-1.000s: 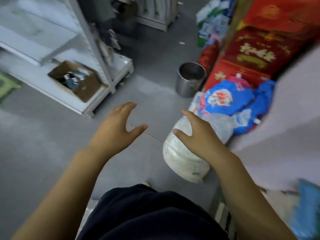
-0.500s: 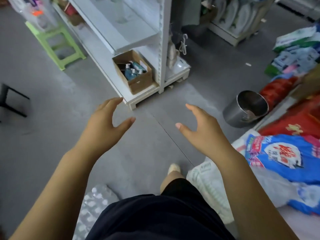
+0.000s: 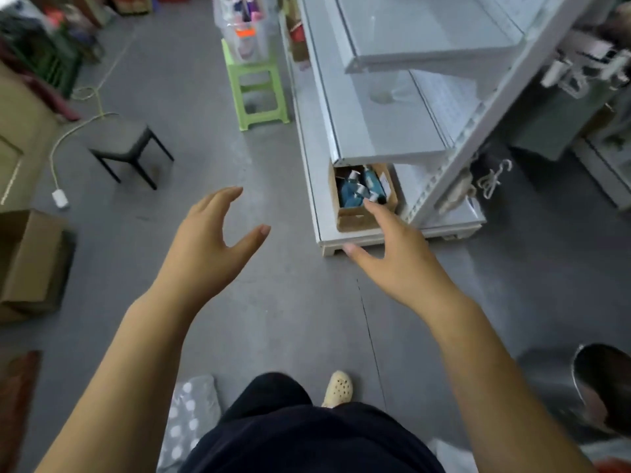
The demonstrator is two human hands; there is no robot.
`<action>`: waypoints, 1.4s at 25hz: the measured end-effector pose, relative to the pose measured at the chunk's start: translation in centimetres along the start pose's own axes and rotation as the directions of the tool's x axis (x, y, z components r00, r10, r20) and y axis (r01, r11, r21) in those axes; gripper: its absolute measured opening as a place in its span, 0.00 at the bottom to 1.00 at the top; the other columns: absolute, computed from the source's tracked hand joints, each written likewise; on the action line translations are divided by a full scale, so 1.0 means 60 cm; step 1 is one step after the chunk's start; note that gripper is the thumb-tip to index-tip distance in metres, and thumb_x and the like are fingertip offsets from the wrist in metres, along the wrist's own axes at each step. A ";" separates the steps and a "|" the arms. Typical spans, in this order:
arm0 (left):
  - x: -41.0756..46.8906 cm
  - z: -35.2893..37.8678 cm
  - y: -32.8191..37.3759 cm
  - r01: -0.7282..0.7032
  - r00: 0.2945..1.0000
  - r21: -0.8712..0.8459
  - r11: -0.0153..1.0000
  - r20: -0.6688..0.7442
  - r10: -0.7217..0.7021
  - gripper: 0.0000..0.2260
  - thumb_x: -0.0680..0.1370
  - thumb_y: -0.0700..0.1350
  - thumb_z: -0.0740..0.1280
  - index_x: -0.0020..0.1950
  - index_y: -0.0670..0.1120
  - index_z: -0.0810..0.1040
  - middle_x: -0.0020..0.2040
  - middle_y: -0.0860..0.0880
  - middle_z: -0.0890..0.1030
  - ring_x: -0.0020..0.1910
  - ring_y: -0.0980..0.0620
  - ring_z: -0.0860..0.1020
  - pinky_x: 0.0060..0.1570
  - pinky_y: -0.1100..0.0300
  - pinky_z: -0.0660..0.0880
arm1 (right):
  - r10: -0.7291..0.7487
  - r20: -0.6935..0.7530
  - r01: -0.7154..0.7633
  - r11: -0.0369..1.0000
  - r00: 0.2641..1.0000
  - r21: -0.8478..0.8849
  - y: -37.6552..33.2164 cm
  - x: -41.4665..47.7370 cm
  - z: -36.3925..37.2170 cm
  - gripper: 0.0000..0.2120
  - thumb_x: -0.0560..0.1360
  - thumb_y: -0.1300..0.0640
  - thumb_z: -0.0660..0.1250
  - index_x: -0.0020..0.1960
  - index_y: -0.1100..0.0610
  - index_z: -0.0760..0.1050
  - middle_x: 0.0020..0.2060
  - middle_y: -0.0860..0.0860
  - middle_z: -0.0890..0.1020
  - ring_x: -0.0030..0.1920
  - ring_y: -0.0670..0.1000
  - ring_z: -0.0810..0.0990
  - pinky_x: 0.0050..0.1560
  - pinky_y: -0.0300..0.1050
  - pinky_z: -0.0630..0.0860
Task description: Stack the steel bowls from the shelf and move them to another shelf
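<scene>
Both my hands hang in the air over the grey floor and hold nothing. My left hand (image 3: 211, 240) has its fingers relaxed and spread, thumb out to the right. My right hand (image 3: 392, 257) is open too, its fingertips in front of the low end of a white metal shelf unit (image 3: 392, 131). The shelves of that unit look bare except for a cardboard box (image 3: 362, 199) of bottles on the bottom board. No steel bowls show anywhere. A steel bucket (image 3: 580, 394) stands on the floor at the lower right.
A green plastic stool (image 3: 256, 93) carrying a clear bin stands left of the shelf unit. A black stool (image 3: 126, 148), a white cable and cardboard boxes (image 3: 30, 261) are on the left. My foot (image 3: 338, 387) and dark clothing fill the bottom.
The view has swung left: the shelf unit now lies at upper right, the bucket has slid to the lower right corner, and the bags are out of view. Both hands stay open and empty.
</scene>
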State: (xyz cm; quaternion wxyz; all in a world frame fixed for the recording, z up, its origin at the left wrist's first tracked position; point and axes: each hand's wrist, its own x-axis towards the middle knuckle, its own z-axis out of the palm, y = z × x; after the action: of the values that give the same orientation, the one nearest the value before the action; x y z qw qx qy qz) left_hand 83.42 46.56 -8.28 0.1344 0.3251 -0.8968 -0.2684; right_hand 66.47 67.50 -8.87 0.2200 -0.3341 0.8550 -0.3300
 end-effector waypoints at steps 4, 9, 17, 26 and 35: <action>0.075 -0.009 -0.038 0.068 0.998 0.008 0.998 -0.020 -0.068 0.32 0.78 0.59 0.69 0.79 0.50 0.65 0.76 0.52 0.70 0.76 0.51 0.66 0.72 0.55 0.63 | -0.099 0.056 0.101 0.995 0.993 -0.026 -0.046 0.149 0.013 0.33 0.81 0.47 0.70 0.83 0.49 0.62 0.80 0.45 0.66 0.76 0.35 0.57 0.66 0.26 0.53; 0.217 -0.048 -0.137 0.108 0.993 0.034 0.994 -0.045 -0.106 0.33 0.78 0.60 0.69 0.79 0.50 0.65 0.77 0.52 0.69 0.77 0.52 0.65 0.71 0.60 0.60 | -0.128 0.101 0.132 0.990 0.987 -0.039 -0.122 0.340 0.069 0.32 0.81 0.45 0.69 0.82 0.47 0.62 0.80 0.44 0.66 0.79 0.47 0.63 0.71 0.35 0.60; 0.562 -0.217 -0.252 -0.101 0.993 0.033 0.994 -0.054 0.103 0.31 0.77 0.60 0.70 0.77 0.49 0.68 0.75 0.54 0.71 0.76 0.53 0.67 0.72 0.57 0.64 | -0.122 -0.144 0.126 0.992 0.982 0.021 -0.306 0.621 0.094 0.33 0.81 0.45 0.70 0.82 0.49 0.63 0.79 0.45 0.68 0.79 0.45 0.65 0.70 0.35 0.60; 0.913 -0.172 -0.142 -0.473 0.876 -0.094 0.876 0.059 0.479 0.31 0.78 0.60 0.69 0.77 0.49 0.69 0.76 0.53 0.71 0.75 0.54 0.68 0.69 0.65 0.61 | 0.065 -0.453 0.000 0.990 0.889 0.141 -0.308 0.805 -0.035 0.30 0.81 0.45 0.70 0.80 0.44 0.65 0.77 0.43 0.70 0.77 0.46 0.67 0.72 0.42 0.66; 1.239 -0.083 -0.037 -0.629 0.754 -0.178 0.757 0.094 0.650 0.29 0.78 0.61 0.69 0.77 0.51 0.69 0.74 0.55 0.73 0.74 0.53 0.70 0.70 0.60 0.66 | 0.090 -0.714 0.017 0.990 0.695 0.141 -0.274 1.037 -0.175 0.26 0.80 0.48 0.71 0.77 0.47 0.71 0.68 0.39 0.73 0.67 0.37 0.70 0.70 0.37 0.69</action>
State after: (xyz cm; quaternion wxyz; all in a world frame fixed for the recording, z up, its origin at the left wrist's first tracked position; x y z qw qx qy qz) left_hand 30.69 -5.56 -0.52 0.1719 -0.0325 -0.9409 -0.2901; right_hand 24.92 18.07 0.33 -0.1024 -0.1459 0.8548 -0.4873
